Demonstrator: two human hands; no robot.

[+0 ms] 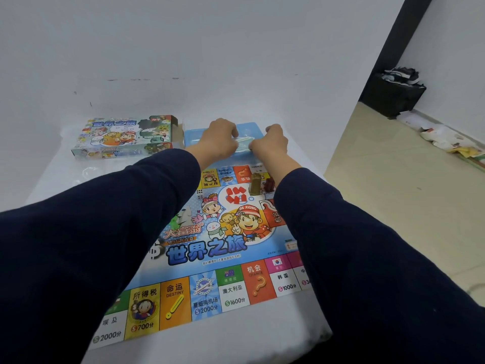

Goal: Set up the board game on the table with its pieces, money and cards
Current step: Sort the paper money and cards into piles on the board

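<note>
Nearest: white surface (236,334) with the game board (210,258) unfolded flat on it, colourful squares along the near edge, cartoon art and big blue title in the middle. Both dark sleeves reach over the board toward the far side.

Mid-board, far half: red house pieces (236,197) loose in a cluster, a white die (199,193) left of them, an olive-brown token (255,184) standing upright and a small red-brown token (269,184) just beside it.

Far edge: left hand (219,140) and right hand (271,143) hold a stack of play money (244,145) between them, over the blue plastic tray (194,134). Fingers of both hands curled, pinching the stack's two short ends; long axis runs left-right, so each hand sits at one end, equally near. Stack looks pale green-white, thin, mostly hidden by knuckles; can't tell if it's banded.

Open game box (126,136) lies left of the tray, well apart from the hands.

Judgement: money step underway; cards not seen yet.
</note>
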